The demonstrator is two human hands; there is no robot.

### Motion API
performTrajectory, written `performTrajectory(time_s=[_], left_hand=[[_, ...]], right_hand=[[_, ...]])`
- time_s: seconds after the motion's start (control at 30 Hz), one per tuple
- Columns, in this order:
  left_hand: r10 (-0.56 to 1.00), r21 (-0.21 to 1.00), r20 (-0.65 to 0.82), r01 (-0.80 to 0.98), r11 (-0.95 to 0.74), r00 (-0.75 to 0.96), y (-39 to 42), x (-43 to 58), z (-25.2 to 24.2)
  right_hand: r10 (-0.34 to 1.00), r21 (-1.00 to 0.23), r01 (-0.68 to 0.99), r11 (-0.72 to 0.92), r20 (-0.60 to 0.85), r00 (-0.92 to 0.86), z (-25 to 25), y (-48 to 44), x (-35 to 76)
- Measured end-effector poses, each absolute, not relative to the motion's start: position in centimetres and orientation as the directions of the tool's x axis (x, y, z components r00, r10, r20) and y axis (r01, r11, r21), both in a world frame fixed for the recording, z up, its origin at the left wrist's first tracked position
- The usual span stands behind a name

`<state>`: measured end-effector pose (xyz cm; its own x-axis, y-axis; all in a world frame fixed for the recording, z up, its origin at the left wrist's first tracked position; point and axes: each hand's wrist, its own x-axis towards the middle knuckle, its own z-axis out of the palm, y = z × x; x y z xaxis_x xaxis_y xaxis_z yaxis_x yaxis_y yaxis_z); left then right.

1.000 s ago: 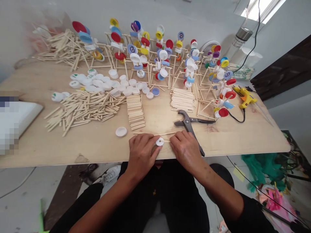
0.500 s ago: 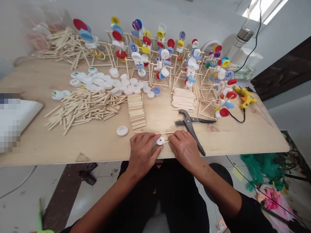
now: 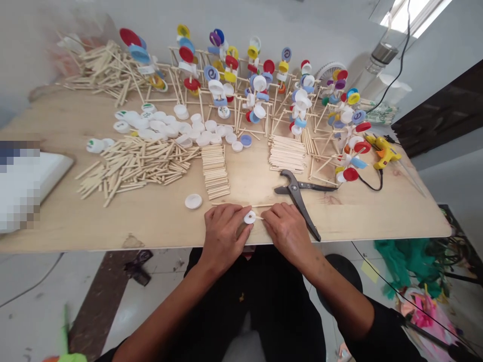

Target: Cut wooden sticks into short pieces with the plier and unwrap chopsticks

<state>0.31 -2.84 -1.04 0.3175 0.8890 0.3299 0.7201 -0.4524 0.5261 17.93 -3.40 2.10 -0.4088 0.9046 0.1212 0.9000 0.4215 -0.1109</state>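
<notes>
Near the table's front edge, my left hand pinches a small white bottle cap that has a dark spot at its middle. My right hand is closed on a thin wooden stick, whose pale end points left at the cap. Whether the stick's tip touches the cap I cannot tell. Just beyond my fingers lies a long stick, partly hidden by both hands. Pliers-like cutters rest with jaws apart beside my right hand. A loose white cap lies to the left of my left hand.
A neat stack of sticks, a loose stick pile and white caps lie beyond my hands. Stick frames with coloured caps line the back. A yellow glue gun with a cord is at the right.
The whole view has shifted slightly. Between my hands, the cap and stick stay almost in place, and the cap seems turned a little.
</notes>
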Motion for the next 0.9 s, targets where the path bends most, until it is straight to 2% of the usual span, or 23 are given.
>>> performTrajectory(time_s=[0.2,0.47,0.63,0.8,0.9], left_hand=[[0.893,0.529,0.340,0.725,-0.440,0.294,-2.8,0.4,-1.2],[0.885,0.501,0.385,0.747,-0.437,0.260,-3.0,0.6,-1.5],[0.863,0.490,0.409,0.726,-0.482,0.297,-3.0,0.4,-1.5],[0.822,0.451,0.464,0.710,-0.541,0.332,-3.0,0.4,-1.6],[0.806,0.427,0.492,0.717,-0.552,0.328,-3.0,0.5,-1.7]], right_hand=[[0.898,-0.107,0.894,0.435,0.127,-0.421,2.4,-3.4,17.9],[0.837,0.022,0.843,0.537,0.114,-0.536,3.2,-2.7,17.9],[0.794,0.070,0.798,0.598,0.087,-0.602,3.7,-2.3,17.8],[0.790,0.069,0.790,0.609,0.038,-0.612,3.9,-2.3,17.5],[0.806,0.027,0.809,0.587,0.078,-0.587,3.7,-2.4,17.8]])
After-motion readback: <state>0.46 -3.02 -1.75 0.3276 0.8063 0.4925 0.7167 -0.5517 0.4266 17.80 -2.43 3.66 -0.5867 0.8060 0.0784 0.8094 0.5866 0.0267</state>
